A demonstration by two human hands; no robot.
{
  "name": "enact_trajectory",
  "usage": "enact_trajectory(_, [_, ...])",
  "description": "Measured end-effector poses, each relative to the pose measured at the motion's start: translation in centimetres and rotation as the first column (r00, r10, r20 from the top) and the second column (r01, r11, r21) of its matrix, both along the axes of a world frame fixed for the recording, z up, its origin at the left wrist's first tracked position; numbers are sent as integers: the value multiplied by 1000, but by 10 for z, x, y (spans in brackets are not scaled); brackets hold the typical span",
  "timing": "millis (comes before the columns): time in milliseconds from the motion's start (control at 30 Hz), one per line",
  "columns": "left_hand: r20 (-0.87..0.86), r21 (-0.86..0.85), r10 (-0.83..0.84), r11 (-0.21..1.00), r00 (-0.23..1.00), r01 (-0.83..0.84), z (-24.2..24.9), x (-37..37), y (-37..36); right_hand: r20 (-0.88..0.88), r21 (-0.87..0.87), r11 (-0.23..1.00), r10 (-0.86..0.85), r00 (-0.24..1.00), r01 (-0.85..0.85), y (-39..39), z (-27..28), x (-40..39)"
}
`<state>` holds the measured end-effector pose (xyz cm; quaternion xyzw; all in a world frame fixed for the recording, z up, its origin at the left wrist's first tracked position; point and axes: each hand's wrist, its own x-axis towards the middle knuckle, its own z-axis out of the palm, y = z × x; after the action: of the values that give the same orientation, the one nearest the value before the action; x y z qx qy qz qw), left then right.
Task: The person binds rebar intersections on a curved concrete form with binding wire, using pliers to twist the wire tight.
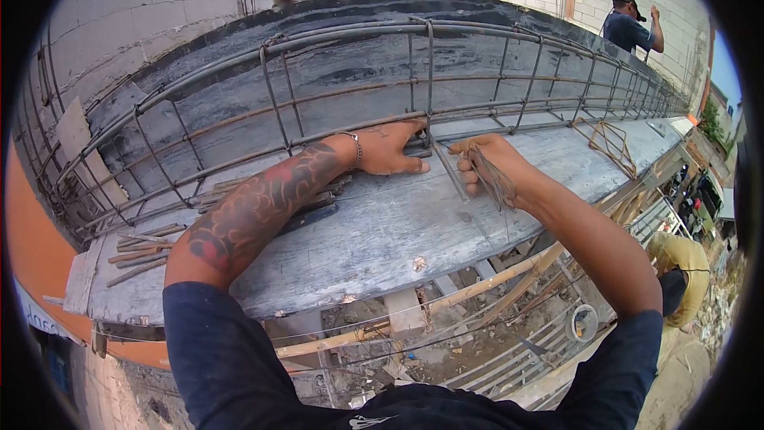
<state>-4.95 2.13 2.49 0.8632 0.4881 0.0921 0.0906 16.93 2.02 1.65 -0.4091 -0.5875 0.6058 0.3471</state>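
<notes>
Your right hand (pixel 485 161) has its fingers curled round a bundle of wires (pixel 495 179), just above the board (pixel 374 255). Your left hand (pixel 387 147) is at the cage (pixel 430 72), which lies along the board; whether its fingers pinch anything, I cannot tell. Best, I'd judge, to steady the bars with your left and keep loose ends clear of your wrist. The sign (pixel 36 314) at lower left is too tilted to read surely.

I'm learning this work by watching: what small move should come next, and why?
Probably bring the right hand closer to the upright bar: that hand holds a bundle of thin wire, and the left hand is right beside that bar.
</notes>
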Motion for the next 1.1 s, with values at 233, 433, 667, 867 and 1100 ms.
enact_trajectory(233, [-15,12,15,1000,1000,-15,0,2,0,69,-3,993,116,991,-116,15,-3,-6])
enact_trajectory(433, [-4,28,-37,999,999,37,1,3,0,497,395,884,24,868,-250,16,-2,-24])
enact_trajectory(667, [-97,117,135,986,986,-123,-4,10,-14,591,478,814,-20,806,-330,20,1,-20])
enact_trajectory(867, [-243,84,468,883,849,-462,0,23,-26,705,500,729,-30,709,-467,25,20,-18])
enact_trajectory(1100, [46,528,504,720,862,-450,-18,29,-37,726,480,737,-28,687,-476,39,12,-23])
